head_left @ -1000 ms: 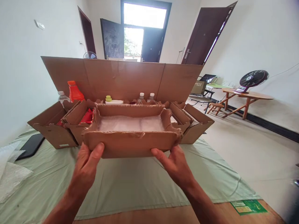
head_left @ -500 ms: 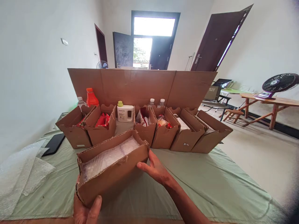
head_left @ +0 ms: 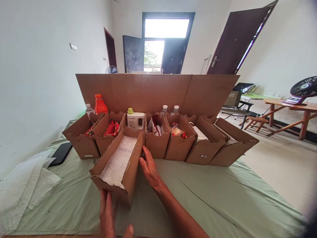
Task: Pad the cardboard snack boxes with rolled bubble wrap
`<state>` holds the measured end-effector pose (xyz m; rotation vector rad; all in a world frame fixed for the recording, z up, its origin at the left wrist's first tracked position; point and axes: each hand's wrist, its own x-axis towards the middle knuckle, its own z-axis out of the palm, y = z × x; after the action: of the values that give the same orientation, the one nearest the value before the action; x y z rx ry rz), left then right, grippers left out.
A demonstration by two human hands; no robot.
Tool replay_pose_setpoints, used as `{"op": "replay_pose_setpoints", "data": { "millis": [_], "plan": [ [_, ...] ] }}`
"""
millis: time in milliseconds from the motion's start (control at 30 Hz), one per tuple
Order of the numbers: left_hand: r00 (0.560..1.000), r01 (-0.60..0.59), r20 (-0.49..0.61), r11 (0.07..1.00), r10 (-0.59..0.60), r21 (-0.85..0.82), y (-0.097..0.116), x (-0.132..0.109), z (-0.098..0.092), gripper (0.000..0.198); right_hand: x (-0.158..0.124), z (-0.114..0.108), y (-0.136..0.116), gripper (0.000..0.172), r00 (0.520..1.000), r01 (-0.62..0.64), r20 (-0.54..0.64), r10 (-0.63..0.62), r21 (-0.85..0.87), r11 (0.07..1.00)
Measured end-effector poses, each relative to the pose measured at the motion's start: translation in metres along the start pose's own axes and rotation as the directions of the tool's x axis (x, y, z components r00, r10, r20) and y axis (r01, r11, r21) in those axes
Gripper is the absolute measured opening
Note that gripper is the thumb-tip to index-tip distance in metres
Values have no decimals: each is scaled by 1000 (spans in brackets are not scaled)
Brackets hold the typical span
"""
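A long open cardboard box (head_left: 131,172) lined with bubble wrap (head_left: 119,162) lies end-on toward me on the green cloth, its far end entering the gap in a row of like boxes. My left hand (head_left: 109,215) rests flat against its near end, fingers stretched out. My right hand (head_left: 148,167) presses open against its right side wall. A white bottle with a green cap (head_left: 135,119) stands at the back of the gap.
Boxes (head_left: 83,140) (head_left: 178,143) (head_left: 223,145) with red packets and white items flank the gap before a tall cardboard sheet (head_left: 153,91). An orange bottle (head_left: 100,105) and water bottles stand behind. Bubble wrap sheets (head_left: 27,180) and a black tablet (head_left: 60,153) lie left.
I turned the lined box from crosswise to lengthwise and set it down into the gap. Both hands shifted from gripping its front to pushing on its end and side.
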<state>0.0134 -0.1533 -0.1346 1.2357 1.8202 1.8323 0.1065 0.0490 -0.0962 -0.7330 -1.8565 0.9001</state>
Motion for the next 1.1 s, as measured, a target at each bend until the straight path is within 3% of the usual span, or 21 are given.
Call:
{"op": "replay_pose_setpoints", "data": {
  "millis": [100, 267, 533, 700, 833, 967, 1033, 1100],
  "plan": [
    [1000, -8, 5, 999, 7, 33, 1, 2, 12, 113, -4, 6, 11, 68, 1000, -11, -7, 11, 3, 1000],
    [1000, -15, 13, 997, 14, 75, 13, 12, 44, 88, -13, 9, 38, 58, 997, -71, -5, 71, -8, 997],
    [996, 84, 20, 988, -88, 127, 42, 78, 107, 84, -13, 8, 65, 38, 994, -102, -35, 102, 2, 995],
    [996, 83, 8, 993, -84, 90, 37, 114, 139, 85, -10, 15, 73, 32, 987, -133, -87, 132, 0, 991],
    [997, 76, 5, 992, -77, 102, 30, 123, 155, 85, -9, 18, 71, 27, 983, -158, -101, 156, -16, 987],
    [995, 79, 46, 991, -85, 112, 23, 111, 144, 77, -9, 11, 63, 21, 985, -151, -90, 148, -25, 988],
    [995, 67, 67, 990, -76, 126, 15, 107, 120, 74, -10, 6, 58, 19, 988, -136, -83, 134, -23, 990],
    [994, 61, 76, 984, -74, 167, 2, 109, 84, 71, -9, 2, 52, 25, 989, -128, -75, 126, -23, 991]
  ]
}}
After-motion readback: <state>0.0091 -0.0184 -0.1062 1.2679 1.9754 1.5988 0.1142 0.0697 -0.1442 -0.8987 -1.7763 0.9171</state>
